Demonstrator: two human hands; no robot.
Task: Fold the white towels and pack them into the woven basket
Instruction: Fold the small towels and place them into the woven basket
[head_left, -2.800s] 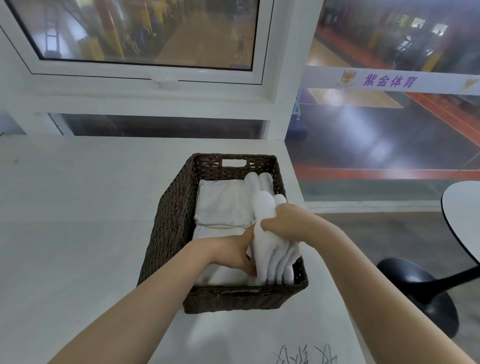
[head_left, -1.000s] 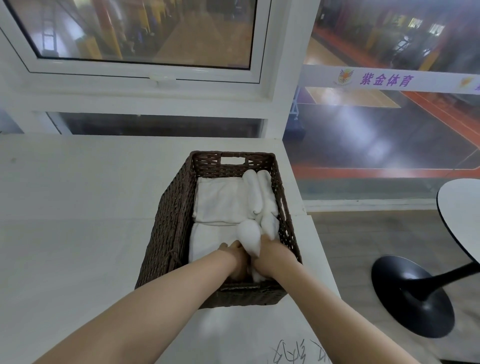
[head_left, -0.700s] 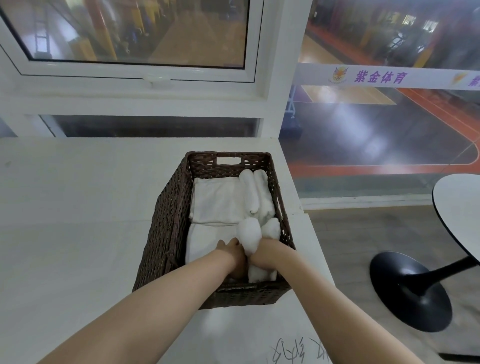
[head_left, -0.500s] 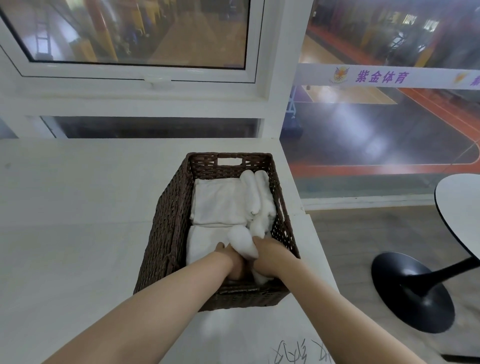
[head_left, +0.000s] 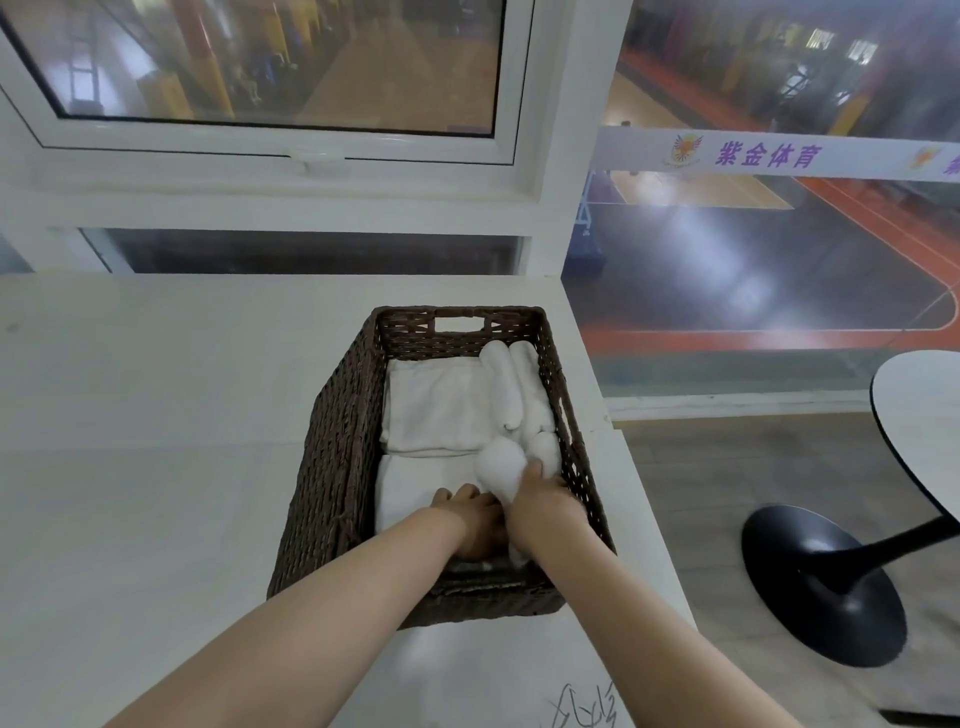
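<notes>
Towel roll lies lengthwise along basket right wall; right hand grips near end, left hand fingers hidden, grip unclear.

Towels lie in the basket on the counter.

- dark brown rectangular woven basket upright on white counter
- flat folded white towels inside at left
- rolled white towels along right wall
</notes>
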